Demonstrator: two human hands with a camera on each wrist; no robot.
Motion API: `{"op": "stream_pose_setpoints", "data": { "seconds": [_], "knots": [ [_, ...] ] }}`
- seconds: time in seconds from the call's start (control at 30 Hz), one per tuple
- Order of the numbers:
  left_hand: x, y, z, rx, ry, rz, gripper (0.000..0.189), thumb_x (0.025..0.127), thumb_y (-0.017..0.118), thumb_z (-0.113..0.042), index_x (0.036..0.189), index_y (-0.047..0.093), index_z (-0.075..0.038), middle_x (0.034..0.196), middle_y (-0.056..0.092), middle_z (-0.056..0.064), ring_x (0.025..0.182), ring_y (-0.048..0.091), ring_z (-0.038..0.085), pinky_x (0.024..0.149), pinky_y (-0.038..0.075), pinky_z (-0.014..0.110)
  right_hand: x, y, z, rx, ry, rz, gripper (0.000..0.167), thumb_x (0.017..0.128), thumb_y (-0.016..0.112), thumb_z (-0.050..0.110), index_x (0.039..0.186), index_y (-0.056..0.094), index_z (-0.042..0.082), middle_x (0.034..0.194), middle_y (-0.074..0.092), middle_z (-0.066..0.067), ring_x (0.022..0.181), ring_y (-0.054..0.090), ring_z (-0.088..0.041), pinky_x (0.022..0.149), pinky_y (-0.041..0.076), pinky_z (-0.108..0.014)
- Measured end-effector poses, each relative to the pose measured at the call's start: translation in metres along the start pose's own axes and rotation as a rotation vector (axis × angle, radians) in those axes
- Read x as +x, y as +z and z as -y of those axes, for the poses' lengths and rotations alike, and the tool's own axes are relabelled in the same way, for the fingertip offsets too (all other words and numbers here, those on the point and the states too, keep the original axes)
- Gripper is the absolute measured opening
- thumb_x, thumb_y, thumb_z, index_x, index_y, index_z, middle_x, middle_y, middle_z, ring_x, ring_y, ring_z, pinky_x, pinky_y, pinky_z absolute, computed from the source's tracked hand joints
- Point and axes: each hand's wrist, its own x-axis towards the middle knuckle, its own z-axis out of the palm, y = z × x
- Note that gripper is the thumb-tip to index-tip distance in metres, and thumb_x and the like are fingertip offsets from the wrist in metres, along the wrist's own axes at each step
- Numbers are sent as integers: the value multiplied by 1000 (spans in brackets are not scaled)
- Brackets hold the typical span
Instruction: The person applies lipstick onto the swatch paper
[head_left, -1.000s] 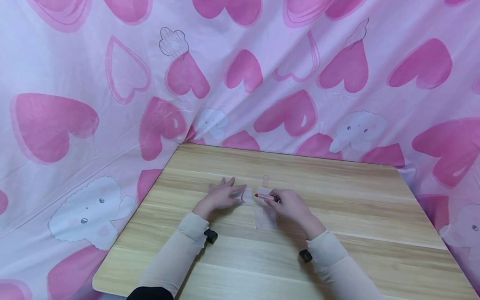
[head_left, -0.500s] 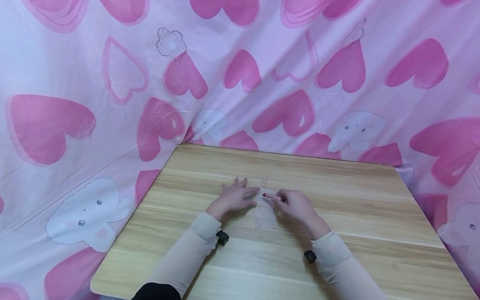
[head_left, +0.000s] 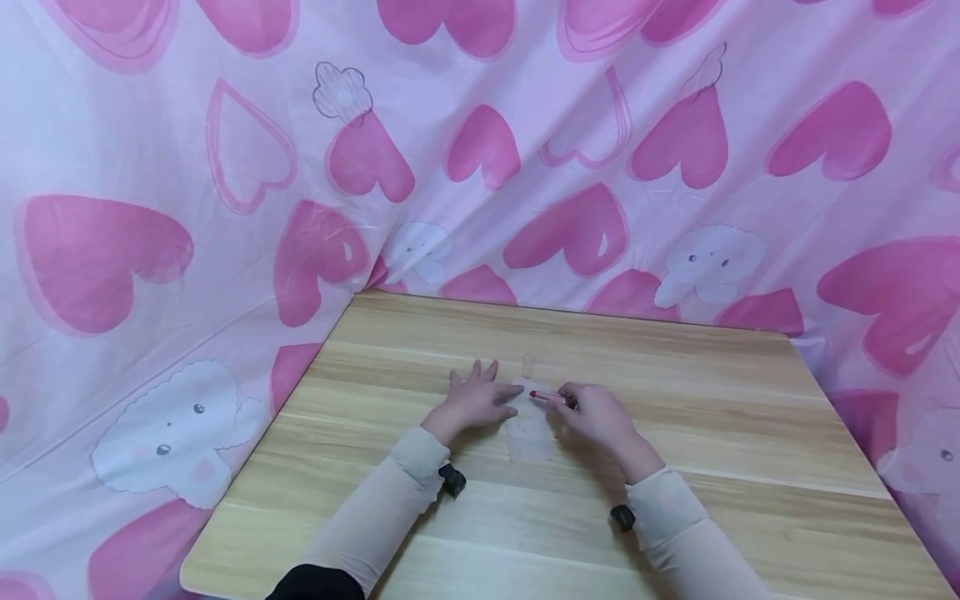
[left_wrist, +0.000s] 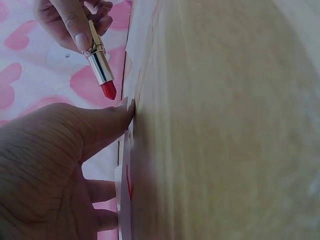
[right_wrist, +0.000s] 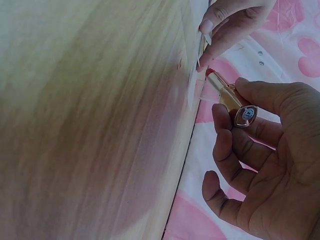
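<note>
Right wrist | lipstick [right_wrist: 228,96] | pinched in right fingers [right_wrist: 221,118] | red tip [right_wrist: 209,72] beyond

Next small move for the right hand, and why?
Probably lower the lipstick, red end first, onto the pale sheet: the right hand holds it with that end bare and clear of the surface, while the left hand touches the sheet and could steady it.

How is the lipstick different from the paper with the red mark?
The lipstick is a narrow stick; the paper is a thin sheet. The lipstick has a shiny metallic body; the paper is pale. The right hand pinches the lipstick, while the left hand touches the paper. Both have some red on them.
</note>
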Motion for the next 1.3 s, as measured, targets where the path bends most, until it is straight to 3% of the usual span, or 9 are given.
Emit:
{"op": "stream_pose_setpoints", "data": {
  "seconds": [0.73,1.3],
  "knots": [
    [1,-1,-5,-30,-41,-5,51,93,67,-49,142,58,-39,164,23,15,149,10,49,108,-1,79,5,2,-1,-20,-5,-24,15,96,68,30,94,71,15,68,57,3,61,50,-16,54,39,-32],
    [4,1,-3,-33,-61,2,50,92,67,-51,141,57,-42,165,22,14,150,9,47,108,-2,78,8,2,0,-24,-9,-21,17,97,68,31,96,72,15,68,58,4,61,50,-14,55,40,-31]
  ]
}}
